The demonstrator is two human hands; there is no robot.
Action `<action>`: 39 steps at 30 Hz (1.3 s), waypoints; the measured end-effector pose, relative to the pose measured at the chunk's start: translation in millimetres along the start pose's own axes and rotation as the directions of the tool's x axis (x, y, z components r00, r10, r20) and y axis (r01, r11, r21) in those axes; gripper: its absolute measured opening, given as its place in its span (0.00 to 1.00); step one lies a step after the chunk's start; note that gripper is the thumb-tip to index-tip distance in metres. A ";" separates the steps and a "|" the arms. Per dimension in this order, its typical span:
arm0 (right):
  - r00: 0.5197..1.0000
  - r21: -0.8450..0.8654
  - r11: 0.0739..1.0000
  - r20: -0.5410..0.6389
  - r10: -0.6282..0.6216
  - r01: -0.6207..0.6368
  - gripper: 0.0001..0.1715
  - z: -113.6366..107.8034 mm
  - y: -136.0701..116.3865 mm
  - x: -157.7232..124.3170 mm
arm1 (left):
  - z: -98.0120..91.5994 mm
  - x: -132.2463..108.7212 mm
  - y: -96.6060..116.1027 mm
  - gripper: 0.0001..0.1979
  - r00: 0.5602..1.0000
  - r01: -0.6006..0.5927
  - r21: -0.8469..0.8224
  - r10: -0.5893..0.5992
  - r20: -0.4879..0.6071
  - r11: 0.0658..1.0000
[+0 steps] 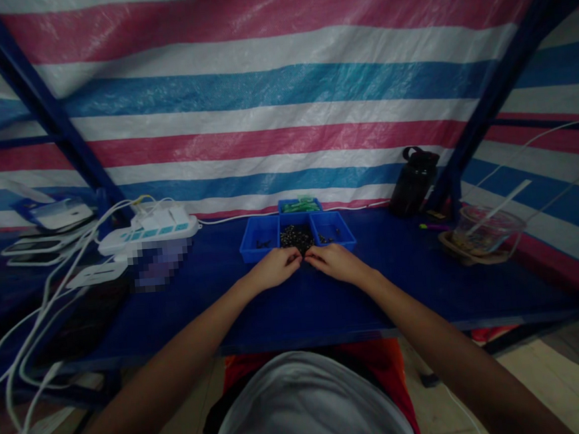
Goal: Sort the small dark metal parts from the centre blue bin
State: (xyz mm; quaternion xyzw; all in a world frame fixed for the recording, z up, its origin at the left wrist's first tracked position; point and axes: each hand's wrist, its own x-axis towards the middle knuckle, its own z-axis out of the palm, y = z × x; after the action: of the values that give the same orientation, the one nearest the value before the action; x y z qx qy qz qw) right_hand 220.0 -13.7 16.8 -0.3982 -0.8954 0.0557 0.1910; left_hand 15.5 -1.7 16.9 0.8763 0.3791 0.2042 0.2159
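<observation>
My left hand (276, 267) and my right hand (329, 261) come close together at the front edge of the middle blue bin. Their fingers are pinched, and whatever they hold is too small to make out. In the middle bin lies a heap of small dark parts (295, 235) with shiny bits. The left blue bin (260, 229) has a few dark small parts near its front. A few more lie in the right blue bin (337, 221). Behind them stands a smaller blue bin with green packets (300, 205) in it.
On the left of the blue table (307, 312) are a white power strip (155, 231), white cables (49, 289) and phones (41, 244). A black bottle (414, 182) and a clear plastic cup (488, 228) with a straw stand on the right. Striped sheeting (279, 84) hangs behind.
</observation>
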 end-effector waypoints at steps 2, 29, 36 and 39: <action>1.000 -0.009 1.000 -0.001 0.001 -0.001 0.12 -0.4 -0.2 0.1 | 0.2 0.0 -0.9 0.11 1.000 -0.001 0.013 0.001 -0.002 1.000; 0.993 -0.031 0.999 0.115 -0.004 0.008 0.12 1.2 -1.8 -0.2 | -1.4 -1.0 3.1 0.09 0.993 -0.107 0.089 0.110 -0.034 0.990; 0.996 -0.014 1.000 0.088 0.020 -0.019 0.14 -1.2 1.1 -0.3 | -0.9 -1.5 1.3 0.06 0.999 -0.037 0.147 0.036 0.007 0.988; 0.997 0.000 1.000 0.071 -0.009 0.009 0.13 -0.5 1.6 -0.4 | 0.7 -1.7 0.1 0.06 0.999 -0.031 0.152 0.026 0.031 0.988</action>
State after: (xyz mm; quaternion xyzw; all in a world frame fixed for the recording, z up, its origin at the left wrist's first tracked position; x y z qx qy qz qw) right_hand 221.5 -13.0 16.7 -0.3920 -0.9034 0.0691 0.1592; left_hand 14.8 -3.2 16.0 0.8985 0.3778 0.1648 0.1509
